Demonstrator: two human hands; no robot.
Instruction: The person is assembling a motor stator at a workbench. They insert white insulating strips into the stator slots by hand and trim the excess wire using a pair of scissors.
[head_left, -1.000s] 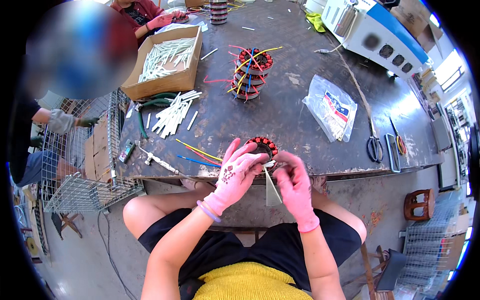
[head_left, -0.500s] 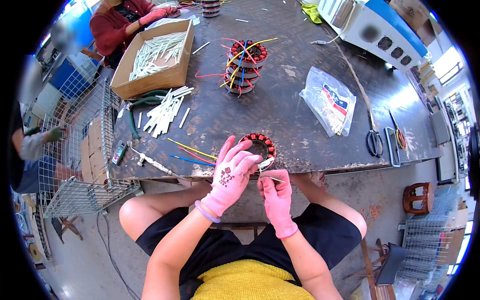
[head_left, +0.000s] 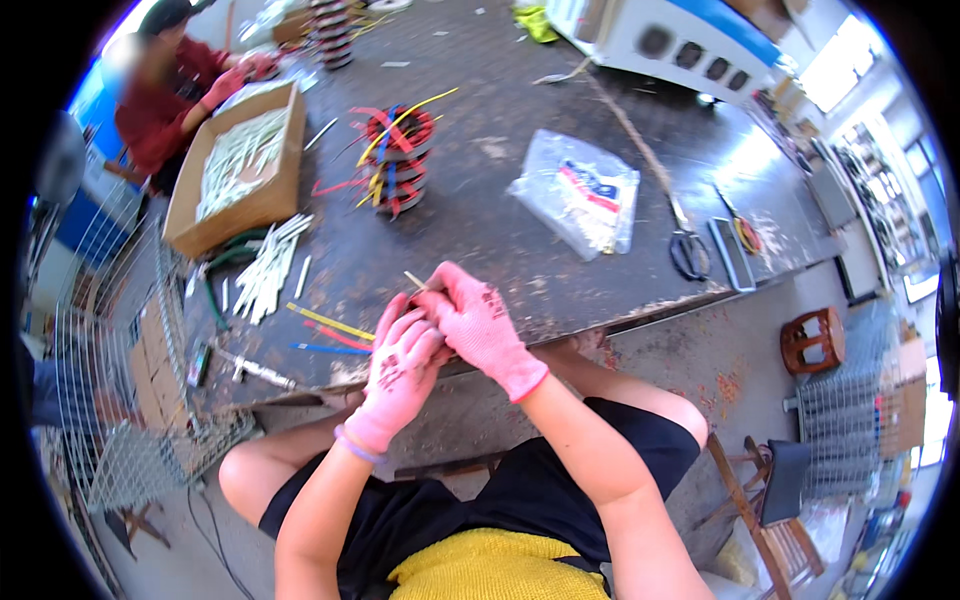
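My pink-gloved left hand curls its fingers at the table's near edge, over the wound ring core. The core itself is hidden now; only its yellow, red and blue wires come out to the left of the hand. Against the left fingertips, my gloved right hand is closed in a pinch. A thin pale stick-like piece pokes out from its fingertips; its exact kind is unclear. Beyond the hands stands a stack of wound cores with coloured leads.
White sticks fill a cardboard box, and more lie in a loose pile. On the right are a clear plastic bag, black scissors and a white machine. A co-worker in a red sleeve sits far left.
My right hand has swung up and left, over the core beside my left fingers, covering the ring that was visible. The whole view has shifted, so table items appear farther left.
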